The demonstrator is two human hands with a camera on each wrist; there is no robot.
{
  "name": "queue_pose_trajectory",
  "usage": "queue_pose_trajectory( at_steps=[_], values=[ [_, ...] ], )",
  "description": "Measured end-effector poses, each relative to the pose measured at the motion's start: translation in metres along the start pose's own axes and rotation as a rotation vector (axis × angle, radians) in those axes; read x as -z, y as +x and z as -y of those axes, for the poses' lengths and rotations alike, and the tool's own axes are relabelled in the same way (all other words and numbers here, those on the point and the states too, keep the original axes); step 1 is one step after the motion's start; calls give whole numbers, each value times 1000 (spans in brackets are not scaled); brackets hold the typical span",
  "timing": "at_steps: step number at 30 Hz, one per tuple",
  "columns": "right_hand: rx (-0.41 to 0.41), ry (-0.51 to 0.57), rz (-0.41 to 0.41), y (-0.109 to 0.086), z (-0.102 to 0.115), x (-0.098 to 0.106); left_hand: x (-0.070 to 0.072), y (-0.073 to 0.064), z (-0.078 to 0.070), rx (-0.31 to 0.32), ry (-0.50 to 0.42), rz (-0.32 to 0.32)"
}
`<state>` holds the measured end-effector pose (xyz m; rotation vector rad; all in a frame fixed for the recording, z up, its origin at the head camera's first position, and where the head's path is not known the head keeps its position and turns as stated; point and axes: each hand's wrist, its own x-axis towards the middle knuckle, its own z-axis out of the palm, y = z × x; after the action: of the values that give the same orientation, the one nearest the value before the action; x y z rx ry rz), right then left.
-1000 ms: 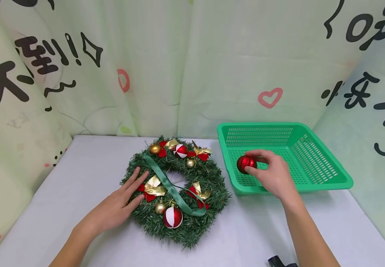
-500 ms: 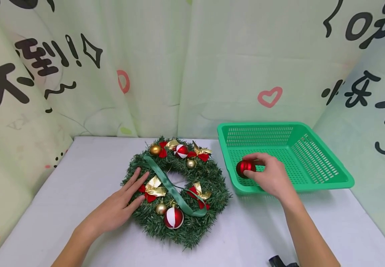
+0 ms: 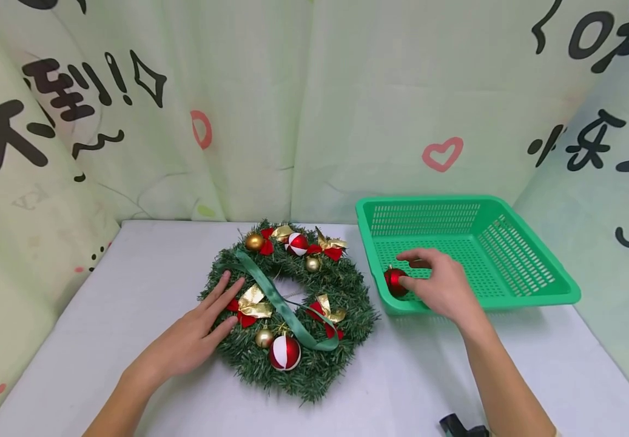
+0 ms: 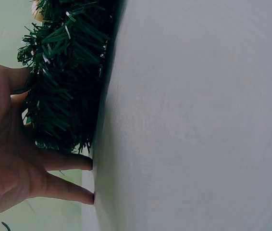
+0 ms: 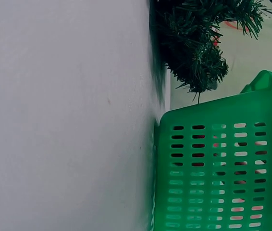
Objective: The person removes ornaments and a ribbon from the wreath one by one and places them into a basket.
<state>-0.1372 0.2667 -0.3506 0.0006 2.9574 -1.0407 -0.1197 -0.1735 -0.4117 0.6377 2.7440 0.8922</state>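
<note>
A green wreath (image 3: 347, 285) lies on the table, trimmed with red and gold bows, baubles and a loose green ribbon (image 3: 278, 303). On its left side rests my left hand (image 3: 194, 331), fingers spread. In the left wrist view, two fingertips of the left hand (image 4: 11, 154) reach down to the tabletop beside the greenery. My right hand (image 3: 440, 282) is inside the green plastic basket (image 3: 532, 258). At the basket's near left corner sits a shiny red bauble (image 3: 394, 282); the right thumb tip overlaps it, while the fingers stand apart above it.
The basket's slotted side wall (image 5: 213, 168) fills much of the right wrist view and hides the right hand. A black object (image 3: 458, 426) lies at the table's front edge. Printed curtains (image 3: 319, 109) enclose the table (image 3: 145, 273).
My right hand has lowered the red bauble into the basket's near left corner and let go of it; the bauble has turned. The left hand has stayed on the wreath.
</note>
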Motion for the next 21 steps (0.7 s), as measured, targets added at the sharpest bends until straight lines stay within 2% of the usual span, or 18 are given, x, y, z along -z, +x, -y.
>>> queue_pose_trajectory(
  at_steps=[21],
  values=[
    [-1, -19, -16, -1, 5, -2, 0, 0, 0, -4, 3, -4]
  ],
)
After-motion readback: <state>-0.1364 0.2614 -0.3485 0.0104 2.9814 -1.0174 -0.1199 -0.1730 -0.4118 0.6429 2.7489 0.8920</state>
